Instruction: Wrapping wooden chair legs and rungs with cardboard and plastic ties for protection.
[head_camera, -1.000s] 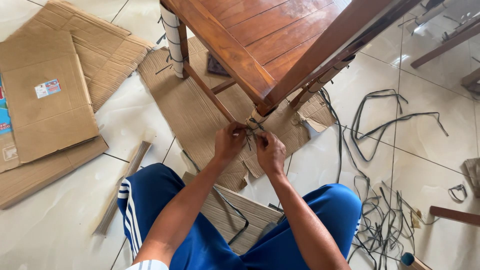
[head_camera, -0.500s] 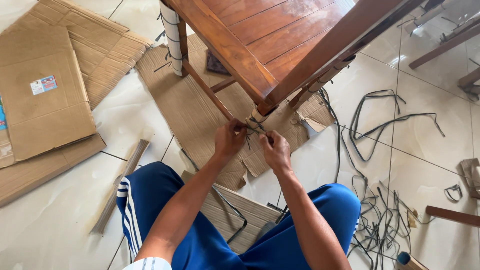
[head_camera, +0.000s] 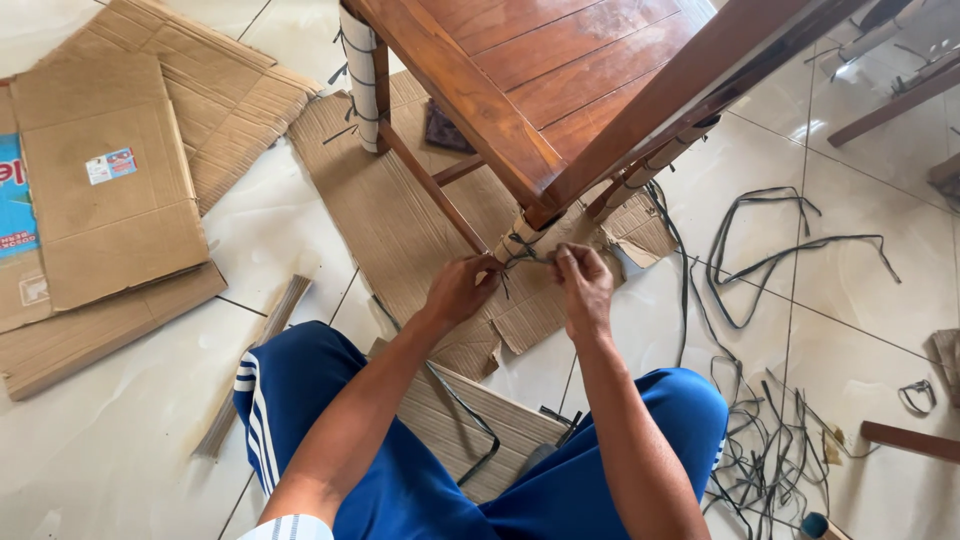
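Observation:
A wooden chair (head_camera: 520, 60) stands on a cardboard sheet (head_camera: 395, 235) in front of me. Its near leg (head_camera: 522, 235) is wrapped in pale cardboard and tied with a dark strap (head_camera: 525, 255). My left hand (head_camera: 458, 290) pinches one end of the strap just left of the leg. My right hand (head_camera: 585, 285) pinches the other end to the right, and the strap runs taut between them. The far left leg (head_camera: 360, 75) is also wrapped and strapped.
Flattened cardboard boxes (head_camera: 110, 190) lie at left. A tangle of loose dark straps (head_camera: 770, 440) covers the tiles at right. A corrugated piece (head_camera: 470, 425) lies between my blue-trousered knees. Wooden parts (head_camera: 910, 440) sit at the right edge.
My hands have drawn apart, the right one moving right, stretching the strap tight at the leg. The view has shifted slightly.

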